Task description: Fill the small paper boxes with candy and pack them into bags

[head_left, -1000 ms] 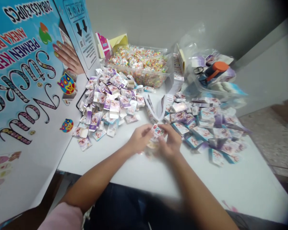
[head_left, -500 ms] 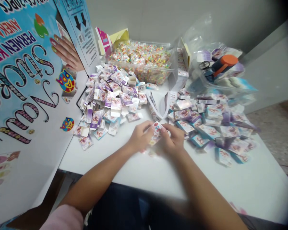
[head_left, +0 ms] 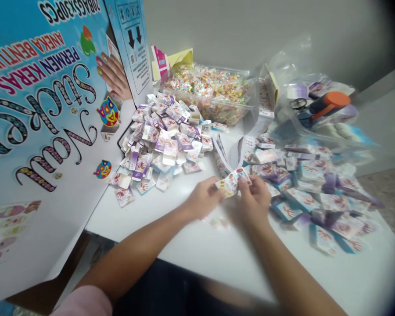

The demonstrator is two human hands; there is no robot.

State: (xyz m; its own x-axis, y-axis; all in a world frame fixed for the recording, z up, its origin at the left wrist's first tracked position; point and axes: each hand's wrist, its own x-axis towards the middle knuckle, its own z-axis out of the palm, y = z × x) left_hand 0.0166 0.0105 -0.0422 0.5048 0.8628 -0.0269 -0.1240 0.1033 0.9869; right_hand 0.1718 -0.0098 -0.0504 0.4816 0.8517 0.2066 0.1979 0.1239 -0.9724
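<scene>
Head view: left hand (head_left: 204, 199) and right hand (head_left: 255, 199) meet above the white bench (head_left: 217, 259), fingers of both pinching a small white sticker sheet with coloured nail shapes (head_left: 232, 181), held between two heaps of small purple-and-white cartons (head_left: 166, 140).

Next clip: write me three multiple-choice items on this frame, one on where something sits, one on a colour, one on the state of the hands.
1. Where is the clear tub of sweets?
A. at the table's far edge, by the wall
B. on the person's lap
C. under the table

2. What colour is the handle of the tool in the plastic bag?
A. green
B. orange
C. black

3. What are the hands doing?
A. resting flat and empty
B. both gripping the tub
C. left hand and right hand together holding a small sticker sheet

Key: 1 A, the tub stands behind the piles of small boxes; 2 B, the handle shows orange; 3 C, fingers of both hands pinch the sheet.
</scene>
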